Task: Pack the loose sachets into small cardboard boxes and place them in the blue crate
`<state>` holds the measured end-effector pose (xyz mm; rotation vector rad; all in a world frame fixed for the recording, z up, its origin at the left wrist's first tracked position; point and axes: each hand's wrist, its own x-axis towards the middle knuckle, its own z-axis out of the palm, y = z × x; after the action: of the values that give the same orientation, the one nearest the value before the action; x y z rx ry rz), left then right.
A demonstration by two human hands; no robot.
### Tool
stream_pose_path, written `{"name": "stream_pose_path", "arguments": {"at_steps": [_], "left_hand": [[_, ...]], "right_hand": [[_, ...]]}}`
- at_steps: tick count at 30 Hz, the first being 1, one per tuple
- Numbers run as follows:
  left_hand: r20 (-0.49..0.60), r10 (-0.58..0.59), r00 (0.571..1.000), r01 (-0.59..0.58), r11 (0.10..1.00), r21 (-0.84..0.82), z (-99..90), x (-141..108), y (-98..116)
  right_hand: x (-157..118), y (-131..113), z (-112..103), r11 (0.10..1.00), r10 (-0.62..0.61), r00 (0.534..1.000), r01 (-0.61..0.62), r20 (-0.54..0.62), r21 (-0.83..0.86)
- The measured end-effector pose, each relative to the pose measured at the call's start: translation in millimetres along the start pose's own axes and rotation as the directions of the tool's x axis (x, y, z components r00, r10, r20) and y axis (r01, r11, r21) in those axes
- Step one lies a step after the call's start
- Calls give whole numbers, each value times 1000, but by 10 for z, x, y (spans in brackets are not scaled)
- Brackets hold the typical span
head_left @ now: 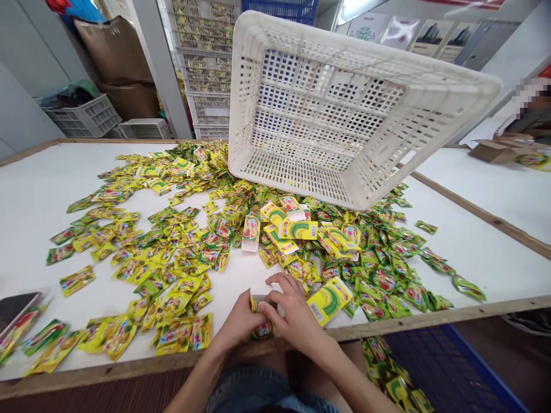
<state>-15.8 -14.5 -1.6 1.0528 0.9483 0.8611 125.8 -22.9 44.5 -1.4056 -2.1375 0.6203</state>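
Observation:
My left hand (238, 324) is wrapped around a small carton (255, 299), held at the table's front edge. My right hand (293, 310) bends over the same carton, thumb pressed at its open end and the other fingers curved above it. Part of a shiny candy packet (263, 331) shows below the hands; how much of it sits inside the carton is hidden. Just right of my right hand lies a yellow-green carton (329, 301). Beyond both hands, several more small cartons (297, 230) rest loosely on heaped packets.
Yellow packets (176, 298) spread to the left, green ones (387, 281) to the right. A white plastic crate (365, 198) is tipped toward me on the heap. A phone (17, 310) lies at far left. Below the table edge stands a blue crate (456, 367) with packets beside it.

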Motion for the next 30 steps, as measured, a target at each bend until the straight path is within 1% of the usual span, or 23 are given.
{"name": "stream_pose_path", "arguments": {"at_steps": [1,3,5,7,8,10,12,17,19,22,24,25,27,30], "left_hand": [[-20,8,1000,-8,1000,2,-7,-17,3],[-77,26,997,-28,999,-27,-21,-66,2],[-152,58,987,-70,995,-78,-28,-119,-4],[-197,86,977,-104,991,-85,-31,-155,-7],[-187,87,978,-100,993,-59,-32,-162,-4],[-121,68,990,-65,998,26,-42,-157,10],[-75,64,995,-55,991,119,-63,-133,32],[-94,134,987,-104,958,266,-103,-85,63],[-138,155,978,-117,961,252,-83,-90,53],[-251,164,954,-153,986,64,-31,-110,24],[-282,157,947,-176,983,-43,-13,-119,10],[-267,155,951,-176,983,-54,-14,-121,8],[-238,160,958,-165,986,-3,-36,-125,14],[-193,191,962,-175,980,100,-76,-150,47]], "right_hand": [[-8,25,18,999,16,1000,-16,1,31],[-32,90,62,987,80,996,-74,-37,142],[-62,159,118,944,193,977,-161,-87,288],[-90,208,175,877,292,954,-238,-68,418],[-101,220,199,849,309,950,-256,-42,463],[-112,220,230,827,288,958,-243,-11,507],[-106,202,232,841,243,970,-200,-22,503],[-37,189,171,893,168,986,-144,-20,426],[-11,205,159,908,150,988,-121,-40,402],[1,228,183,909,141,988,-102,-69,403],[-6,235,217,888,173,981,-115,-91,446],[-11,236,232,872,193,976,-123,-103,474],[-16,231,244,855,205,973,-123,-109,503],[-16,207,207,881,131,988,-79,-81,467]]}}
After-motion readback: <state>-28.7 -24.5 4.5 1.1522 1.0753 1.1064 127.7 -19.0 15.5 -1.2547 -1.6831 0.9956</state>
